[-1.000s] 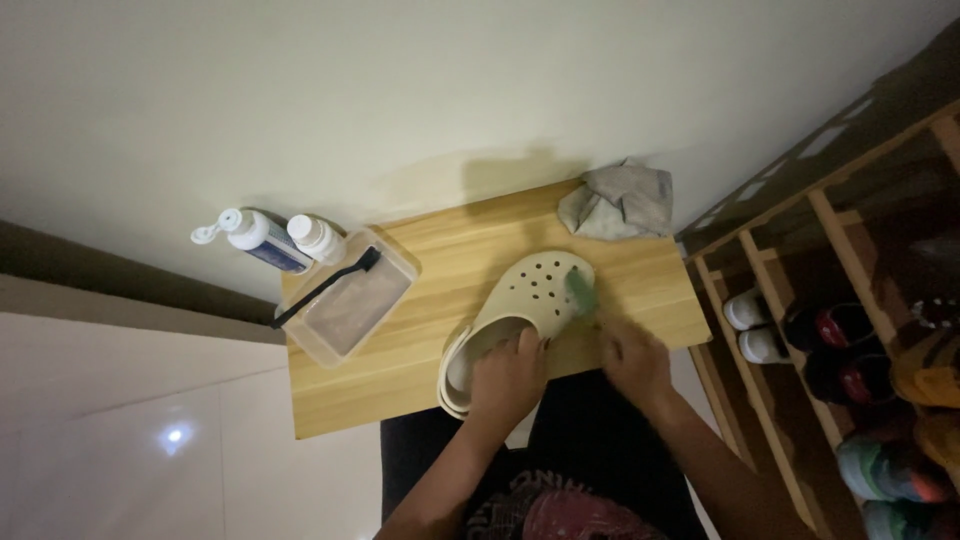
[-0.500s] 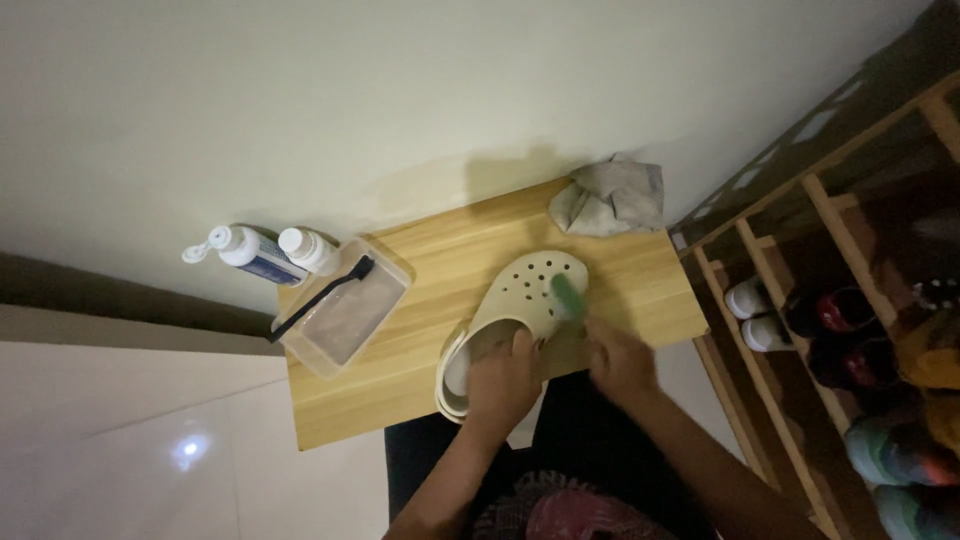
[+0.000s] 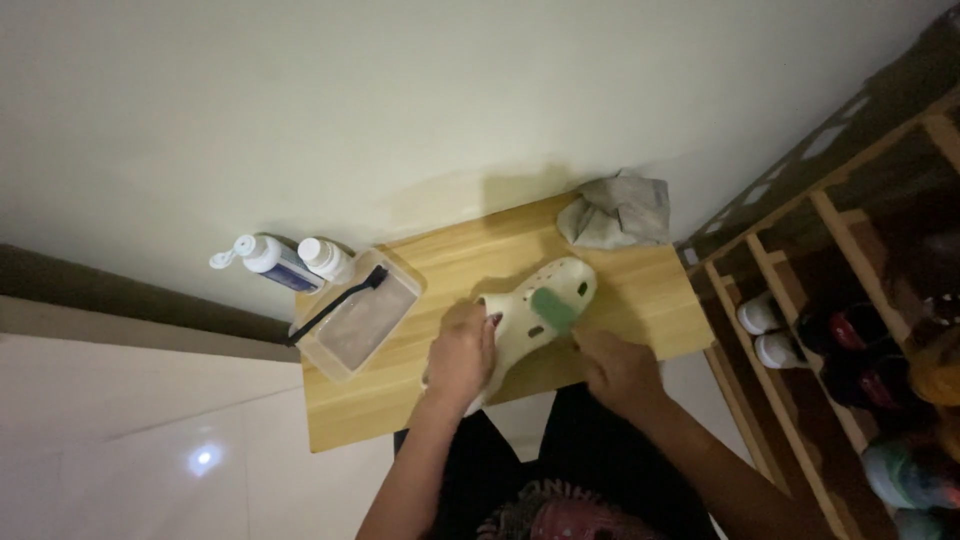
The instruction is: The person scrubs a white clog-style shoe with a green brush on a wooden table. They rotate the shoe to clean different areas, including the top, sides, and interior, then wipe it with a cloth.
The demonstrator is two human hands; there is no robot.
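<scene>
Where the forearms enter from the lower edge of the head view, the left hand (image 3: 462, 352) lies nearest, its fingers curled over the heel end of a pale cream clog (image 3: 528, 318) and pressing it against the worktop (image 3: 640, 300). The right hand (image 3: 618, 368), just beside it, is closed around the handle of a green brush (image 3: 552, 308), whose head rests on the upper side of the clog, between the rows of holes. The clog lies near the middle of the worktop, tilted on its side, with the toe pointing away from the person and towards the wall (image 3: 400, 110); its heel is hidden under the left hand.

To the left of the clog, apart from it, stands a clear rectangular tub (image 3: 362, 318) near the worktop's left edge, with a dark long-handled brush (image 3: 335, 305) laid slantwise across its rim. Behind the tub, against the wall, lie two white bottles (image 3: 290, 262), one with a pump top. At the far right corner of the worktop sits a crumpled grey cloth (image 3: 615, 212), well apart from both hands. Right of the worktop, a wooden shoe rack (image 3: 850, 280) holds several pairs of shoes, dim in the low light.
</scene>
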